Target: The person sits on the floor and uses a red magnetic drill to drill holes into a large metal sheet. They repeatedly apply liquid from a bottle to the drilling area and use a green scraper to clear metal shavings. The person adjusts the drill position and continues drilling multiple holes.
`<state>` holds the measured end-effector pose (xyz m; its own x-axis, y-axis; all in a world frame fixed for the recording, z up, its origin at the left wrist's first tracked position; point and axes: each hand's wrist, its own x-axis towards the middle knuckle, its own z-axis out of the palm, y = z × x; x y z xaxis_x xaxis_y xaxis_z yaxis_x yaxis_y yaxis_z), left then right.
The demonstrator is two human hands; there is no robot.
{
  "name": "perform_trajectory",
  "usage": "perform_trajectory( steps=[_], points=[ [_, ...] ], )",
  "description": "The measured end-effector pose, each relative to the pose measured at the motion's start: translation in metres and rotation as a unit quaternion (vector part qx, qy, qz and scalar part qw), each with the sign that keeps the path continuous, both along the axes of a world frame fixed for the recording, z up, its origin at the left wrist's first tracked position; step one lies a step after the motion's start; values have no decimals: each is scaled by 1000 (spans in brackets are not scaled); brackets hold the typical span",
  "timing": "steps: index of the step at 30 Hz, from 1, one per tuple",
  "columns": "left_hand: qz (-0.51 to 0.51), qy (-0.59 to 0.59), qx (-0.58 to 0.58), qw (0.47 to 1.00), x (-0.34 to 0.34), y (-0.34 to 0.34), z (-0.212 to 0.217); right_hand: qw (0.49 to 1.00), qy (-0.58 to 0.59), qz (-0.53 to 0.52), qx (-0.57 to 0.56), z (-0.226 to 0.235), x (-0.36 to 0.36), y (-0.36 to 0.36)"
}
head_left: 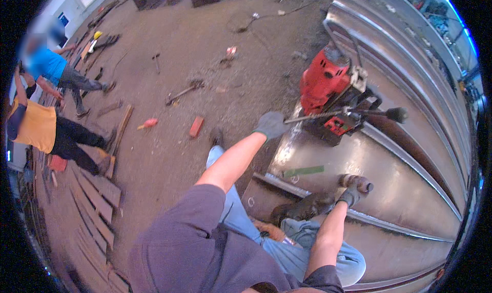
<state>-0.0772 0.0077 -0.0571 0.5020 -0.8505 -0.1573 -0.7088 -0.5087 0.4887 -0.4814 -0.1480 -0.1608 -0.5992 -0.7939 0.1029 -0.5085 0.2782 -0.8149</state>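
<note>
A red magnetic drill (325,77) stands on the steel plate (318,154) in front of me. Its long rod-like lever (312,117) reaches toward me, with my gloved left hand (271,125) closed round the end. To the right and nearer, my gloved right hand (350,196) is closed on a short brown cylinder (357,182), bottle-like in shape, low over the plate. The palm side of that hand is hidden. A green strip (305,171) marks the plate between my hands. The drill's bit and base contact are hidden.
Raised steel ribs (400,226) run across the plates at right. On the dirt floor lie a red block (196,127), a long tool (184,92) and a hammer (156,62). Two people, in blue (48,65) and orange (38,126), are at left beside stacked steel strips (95,211).
</note>
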Motion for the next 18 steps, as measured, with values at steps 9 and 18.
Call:
perform_trajectory(
  steps=[9, 18],
  points=[
    [-17, 41, -1, 999, 7, 11, 3, 989, -8, 114, 90, 81, 10, 13],
    [-26, 78, -90, 993, 3, 14, -4, 936, -86, 121, -319, 203, 45, -13]
  ],
)
